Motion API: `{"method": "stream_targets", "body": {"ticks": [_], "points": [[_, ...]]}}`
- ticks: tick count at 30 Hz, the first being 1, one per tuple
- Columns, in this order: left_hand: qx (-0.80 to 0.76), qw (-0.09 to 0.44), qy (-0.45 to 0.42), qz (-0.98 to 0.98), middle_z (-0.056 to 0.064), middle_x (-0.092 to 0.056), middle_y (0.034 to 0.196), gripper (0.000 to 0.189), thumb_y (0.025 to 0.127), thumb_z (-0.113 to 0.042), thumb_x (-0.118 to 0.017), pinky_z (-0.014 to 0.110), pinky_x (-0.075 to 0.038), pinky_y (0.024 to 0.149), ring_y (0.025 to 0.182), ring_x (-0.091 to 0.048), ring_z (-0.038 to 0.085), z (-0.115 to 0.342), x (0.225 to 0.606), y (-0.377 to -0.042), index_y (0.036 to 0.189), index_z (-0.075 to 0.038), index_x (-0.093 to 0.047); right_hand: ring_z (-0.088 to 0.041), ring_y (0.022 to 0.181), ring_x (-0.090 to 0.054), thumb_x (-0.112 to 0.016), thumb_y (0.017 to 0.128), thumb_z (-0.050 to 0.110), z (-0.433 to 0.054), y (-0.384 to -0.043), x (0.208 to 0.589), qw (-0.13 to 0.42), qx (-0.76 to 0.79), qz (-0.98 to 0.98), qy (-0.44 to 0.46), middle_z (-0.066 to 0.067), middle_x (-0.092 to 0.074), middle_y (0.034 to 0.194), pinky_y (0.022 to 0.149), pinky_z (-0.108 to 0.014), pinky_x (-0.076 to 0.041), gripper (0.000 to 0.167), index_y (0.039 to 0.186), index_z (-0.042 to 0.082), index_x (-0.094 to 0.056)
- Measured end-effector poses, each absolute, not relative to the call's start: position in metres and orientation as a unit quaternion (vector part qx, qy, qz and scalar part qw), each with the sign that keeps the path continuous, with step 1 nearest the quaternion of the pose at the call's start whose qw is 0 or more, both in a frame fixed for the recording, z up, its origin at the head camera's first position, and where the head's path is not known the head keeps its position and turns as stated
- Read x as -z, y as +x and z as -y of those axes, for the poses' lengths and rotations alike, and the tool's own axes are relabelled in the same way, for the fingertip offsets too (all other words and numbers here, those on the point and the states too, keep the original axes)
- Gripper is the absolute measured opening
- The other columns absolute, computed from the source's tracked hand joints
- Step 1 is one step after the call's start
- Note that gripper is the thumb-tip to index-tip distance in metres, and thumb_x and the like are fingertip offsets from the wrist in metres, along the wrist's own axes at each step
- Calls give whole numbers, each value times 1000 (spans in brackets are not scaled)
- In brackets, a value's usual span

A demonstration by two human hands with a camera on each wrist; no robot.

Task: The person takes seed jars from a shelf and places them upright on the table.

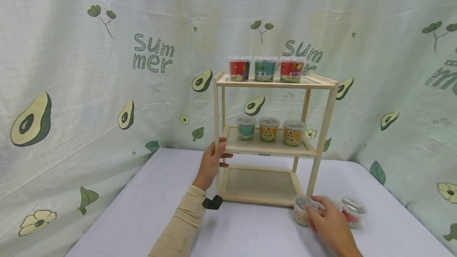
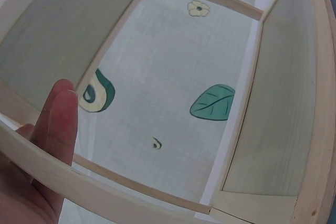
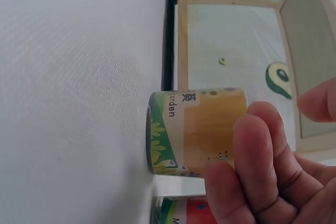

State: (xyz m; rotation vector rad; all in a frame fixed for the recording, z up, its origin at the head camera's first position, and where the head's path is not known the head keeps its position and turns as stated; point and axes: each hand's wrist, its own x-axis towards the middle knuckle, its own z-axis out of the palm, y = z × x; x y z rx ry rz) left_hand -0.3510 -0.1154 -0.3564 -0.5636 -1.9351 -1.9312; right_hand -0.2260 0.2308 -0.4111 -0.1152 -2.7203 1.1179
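Observation:
My left hand [image 1: 210,164] holds the left front post of a three-tier wooden shelf [image 1: 271,152], at middle-board height. In the left wrist view its fingers [image 2: 62,124] reach past the post into the frame. Low at the right, my right hand [image 1: 330,221] is at a clear-lidded cup with an orange label [image 3: 212,129], standing on the table by the shelf's right front foot. Its fingertips overlap the cup's lid end in the right wrist view, while the thumb [image 3: 319,102] is apart from it. A red-labelled cup [image 3: 191,211] stands beside, partly hidden by the hand.
Another lidded cup with red [image 1: 353,211] stands farther right on the white table [image 1: 143,209]. The top board carries two red cups and a teal cup [image 1: 265,69]. On the middle board are a teal cup [image 1: 246,129] and two orange cups [image 1: 268,130]. A patterned curtain [image 1: 89,90] hangs behind.

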Motion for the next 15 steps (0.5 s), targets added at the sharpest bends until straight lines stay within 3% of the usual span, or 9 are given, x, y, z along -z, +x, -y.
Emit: {"method": "stream_targets", "body": {"ticks": [15], "points": [[688, 167, -190, 680, 11, -64, 120, 47, 102, -51, -53, 40, -59, 68, 98, -70, 29, 115, 357, -353, 137, -20, -56, -14, 67, -64, -60, 102, 35, -227, -223, 409, 149, -448, 881, -43, -3, -68, 74, 62, -25, -50, 41, 126, 2, -61]]}}
